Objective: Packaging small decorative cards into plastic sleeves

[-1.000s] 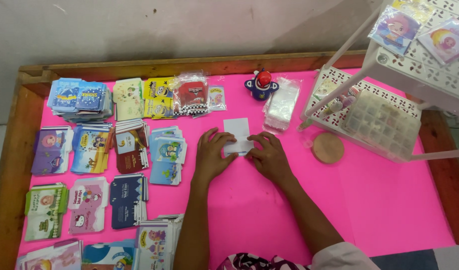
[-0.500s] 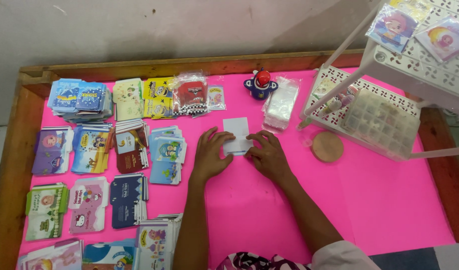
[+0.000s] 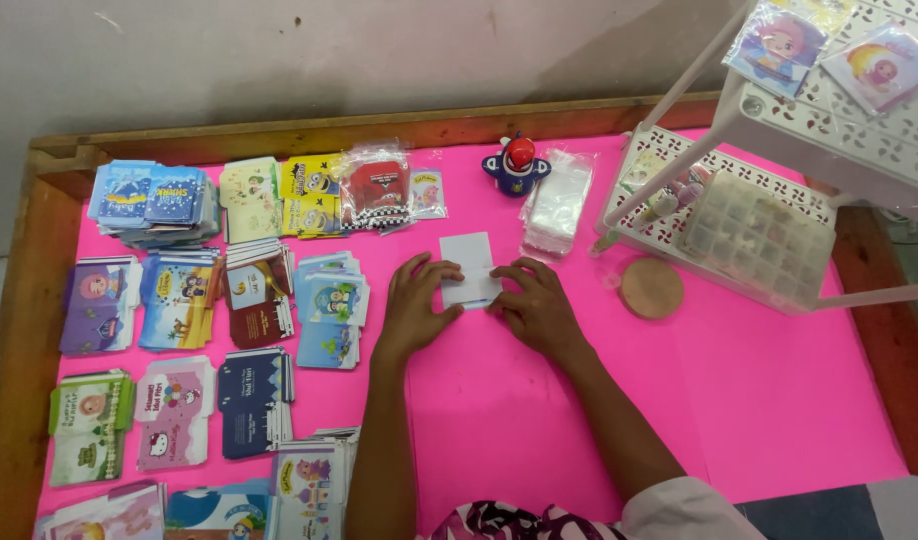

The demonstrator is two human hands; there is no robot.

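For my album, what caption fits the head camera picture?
Left hand and right hand press a white paper on a pink table.

A low wooden-framed table (image 3: 279, 135) topped with bright pink sheeting sits against a plain grey plaster wall (image 3: 329, 55). A white perforated plastic rack (image 3: 839, 140) stands at its right end.

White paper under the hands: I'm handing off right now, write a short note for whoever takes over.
Left hand: flat on the pink table, fingertips pressing the white paper at its left edge.
Right hand: pressing the paper's lower right part.
The paper's lower part looks folded over; the upper part lies flat.
Left of the hands: stacks of printed envelopes. Behind: clear sleeves.
Done: one fold appears made. Left: cannot tell.
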